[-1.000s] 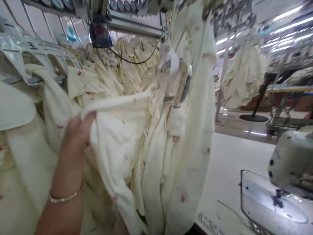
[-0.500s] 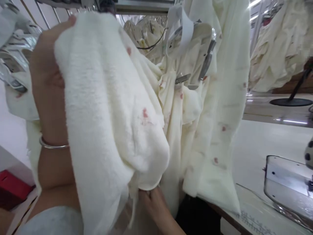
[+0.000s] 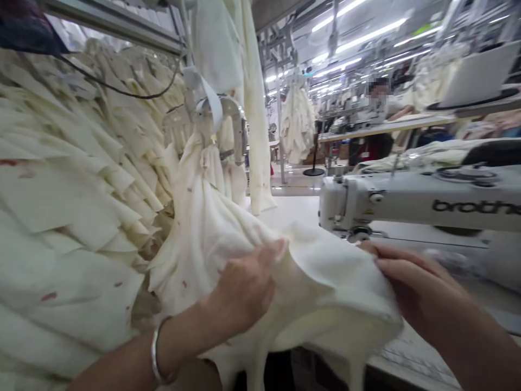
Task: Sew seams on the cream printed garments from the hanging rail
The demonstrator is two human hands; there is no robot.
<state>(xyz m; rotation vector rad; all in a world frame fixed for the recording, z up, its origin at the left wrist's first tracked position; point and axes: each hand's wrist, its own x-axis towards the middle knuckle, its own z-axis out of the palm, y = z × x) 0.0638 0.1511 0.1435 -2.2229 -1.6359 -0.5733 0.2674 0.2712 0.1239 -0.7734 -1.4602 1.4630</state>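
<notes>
A cream fabric piece (image 3: 325, 260) with small reddish printed marks stretches between my hands in front of me. My left hand (image 3: 248, 282), with a silver bangle at its wrist, is closed and pinches the cloth near its middle. At the right, my right hand (image 3: 411, 282) grips the cloth's edge between thumb and fingers, close to the needle end of a white sewing machine (image 3: 399, 198). Toward the back left, the same cloth gathers up to a hanging clamp (image 3: 232, 130). Its lower part droops below my hands.
Many cream fabric pieces (image 3: 73, 190) hang in a dense row on the left. A long cream strip (image 3: 256, 119) hangs behind the clamp. A white machine table (image 3: 297, 209) lies ahead. Farther off, a person (image 3: 378, 103) sits at another workstation.
The view has swung right, bringing the sewing machine into sight. My left hand has come down from high at the left, and my right hand has risen to the cloth's right edge.
</notes>
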